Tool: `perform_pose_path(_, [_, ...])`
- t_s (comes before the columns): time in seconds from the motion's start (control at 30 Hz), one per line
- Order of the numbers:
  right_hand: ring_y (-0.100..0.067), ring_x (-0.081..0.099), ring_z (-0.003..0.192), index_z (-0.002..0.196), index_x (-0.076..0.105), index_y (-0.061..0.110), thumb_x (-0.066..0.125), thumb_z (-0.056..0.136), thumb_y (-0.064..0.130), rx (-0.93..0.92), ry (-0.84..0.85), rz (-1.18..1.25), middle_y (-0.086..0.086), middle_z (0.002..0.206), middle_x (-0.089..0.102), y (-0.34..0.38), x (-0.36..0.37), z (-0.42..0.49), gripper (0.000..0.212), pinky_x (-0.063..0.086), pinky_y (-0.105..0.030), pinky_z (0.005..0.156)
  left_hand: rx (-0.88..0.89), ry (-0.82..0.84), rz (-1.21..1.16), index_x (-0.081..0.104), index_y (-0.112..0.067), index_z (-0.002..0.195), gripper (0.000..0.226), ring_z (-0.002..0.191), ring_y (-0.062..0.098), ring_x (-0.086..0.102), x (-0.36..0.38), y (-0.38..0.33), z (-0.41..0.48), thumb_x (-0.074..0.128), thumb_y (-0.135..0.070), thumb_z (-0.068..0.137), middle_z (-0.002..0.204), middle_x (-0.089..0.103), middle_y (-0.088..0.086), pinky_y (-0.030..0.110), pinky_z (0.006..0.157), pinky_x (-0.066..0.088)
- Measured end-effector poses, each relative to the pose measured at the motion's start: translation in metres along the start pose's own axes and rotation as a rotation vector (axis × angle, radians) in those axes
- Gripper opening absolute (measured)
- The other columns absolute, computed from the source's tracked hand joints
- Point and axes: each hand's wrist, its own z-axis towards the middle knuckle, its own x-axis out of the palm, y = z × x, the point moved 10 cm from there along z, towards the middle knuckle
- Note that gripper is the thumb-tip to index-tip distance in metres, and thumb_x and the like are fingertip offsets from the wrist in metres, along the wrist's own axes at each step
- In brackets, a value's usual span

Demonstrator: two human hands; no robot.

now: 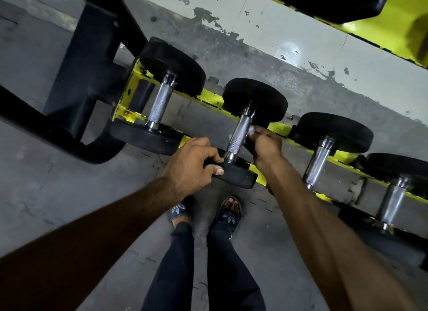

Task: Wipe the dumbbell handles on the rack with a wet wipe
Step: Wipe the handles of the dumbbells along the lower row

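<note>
Second dumbbell (238, 134) from the left is the one being worked. Its handle is knurled steel w/ a fine crosshatch, smooth chrome collars at both ends, and round matte black rubber heads. The left hand (192, 164) is clenched over the rim of the near head, fingers curled on top, thumb on the edge. The right hand (264, 143) pinches a small white crumpled wet wipe (251, 130) against the right side of the handle, approx. at the upper half; most of the wipe is hidden in the fingers.

Three more dumbbells of the same build sit alongside: one to the left (161, 102), two to the right (318, 157) (393, 199), all apart from each other. All lie across the bottom tier of the rack (208, 97), yellow painted metal rails, chipped and scuffed to black in spots. A heavy black frame (88, 55) w/ a rounded tube foot carries the rails at the left end. The yellow upper tier (370, 18) shows top right, a black head on it.

The floor (58, 194) is grey rubber matting, interlocking puzzle-edge tiles, dusty. Behind the rack the wall (278, 32) is pale tile, paint flaking, w/ a dark grimy band along the base. Below are dark trousers and black slides (229, 214).
</note>
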Motion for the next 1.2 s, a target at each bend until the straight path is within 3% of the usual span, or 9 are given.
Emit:
perform_pose_path(0.13, [-0.046,0.060,0.110,0.110,0.065,0.004,0.041,0.096,-0.003,0.101,0.079,0.076,-0.023,0.117,0.065,-0.009,0.010,0.013,0.028,0.044,-0.044,0.098,-0.011,-0.018,-0.009,0.074,-0.013,0.082,0.017,0.088,0.018,0.056,0.000,-0.001,-0.001,0.086,-0.018,0.071,0.084,0.058,-0.003,0.042,0.077,0.052])
perform_pose_path(0.27, [-0.026,0.055,0.064,0.076,0.064,0.006,0.048,0.086,-0.003,0.167,0.271,-0.177,-0.013,0.069,0.057,-0.023,0.004,-0.014,0.021,0.049,-0.038,0.073,-0.021,-0.039,-0.015,0.073,-0.013,0.082,0.017,0.087,0.019,0.056,0.001,-0.002,-0.003,0.086,-0.016,0.070,0.084,0.058,-0.001,0.043,0.077,0.052])
perform_pose_path(0.37, [-0.023,0.055,0.051,0.072,0.068,0.002,0.061,0.080,-0.011,0.112,0.205,-0.344,-0.012,0.060,0.061,-0.022,-0.007,-0.023,0.017,0.054,-0.028,0.054,-0.017,-0.066,-0.013,0.073,-0.013,0.080,0.017,0.083,0.023,0.057,0.001,-0.002,-0.003,0.081,-0.023,0.068,0.082,0.058,0.002,0.043,0.074,0.052])
perform_pose_path(0.5, [-0.022,0.071,0.074,0.073,0.075,0.010,0.082,0.074,-0.001,-0.306,0.123,-0.454,-0.007,0.080,0.074,0.017,-0.002,-0.032,0.014,0.060,-0.035,0.070,-0.009,-0.078,-0.009,0.073,-0.014,0.081,0.019,0.083,0.024,0.056,0.002,-0.001,-0.005,0.076,-0.026,0.067,0.082,0.057,0.001,0.043,0.073,0.052])
perform_pose_path(0.67, [-0.025,0.062,0.096,0.101,0.076,0.016,0.068,0.085,0.010,-1.246,0.201,-1.450,-0.001,0.105,0.071,0.060,0.074,-0.085,0.019,0.052,-0.032,0.071,0.016,-0.062,-0.007,0.074,-0.015,0.085,0.017,0.085,0.024,0.056,0.004,0.002,-0.005,0.080,-0.024,0.072,0.083,0.056,0.000,0.045,0.074,0.052])
perform_pose_path(0.77, [-0.031,0.058,0.108,0.116,0.067,0.013,0.059,0.086,0.006,-1.208,-0.014,-1.894,-0.005,0.119,0.064,0.073,0.094,-0.077,0.032,0.048,-0.037,0.071,0.022,-0.075,-0.003,0.074,-0.015,0.087,0.017,0.087,0.022,0.055,0.003,0.001,-0.009,0.084,-0.019,0.074,0.084,0.055,-0.002,0.044,0.076,0.052])
perform_pose_path(0.87, [-0.031,0.052,0.114,0.111,0.068,0.011,0.057,0.087,0.006,-1.122,0.063,-2.043,-0.006,0.115,0.065,0.068,0.105,-0.072,0.027,0.047,-0.038,0.074,0.028,-0.084,0.015,0.073,-0.014,0.089,0.018,0.088,0.023,0.055,0.005,0.001,-0.008,0.084,-0.018,0.075,0.085,0.054,-0.001,0.043,0.076,0.052])
perform_pose_path(1.03, [-0.028,0.063,0.097,0.108,0.073,0.021,0.062,0.089,0.014,-0.901,0.621,-1.891,-0.006,0.103,0.069,0.032,0.095,-0.076,0.024,0.054,-0.035,0.080,0.013,-0.074,0.018,0.074,-0.015,0.094,0.020,0.090,0.020,0.054,0.004,-0.001,-0.012,0.083,-0.020,0.077,0.087,0.052,-0.005,0.042,0.079,0.052])
perform_pose_path(1.2, [-0.023,0.070,0.077,0.083,0.078,0.017,0.066,0.093,0.021,-0.909,0.416,-1.387,-0.005,0.083,0.074,0.051,0.054,-0.084,0.017,0.053,-0.030,0.067,-0.063,-0.045,0.002,0.072,-0.017,0.098,0.018,0.096,0.015,0.053,0.002,-0.002,-0.013,0.079,-0.021,0.082,0.092,0.053,-0.007,0.039,0.086,0.052])
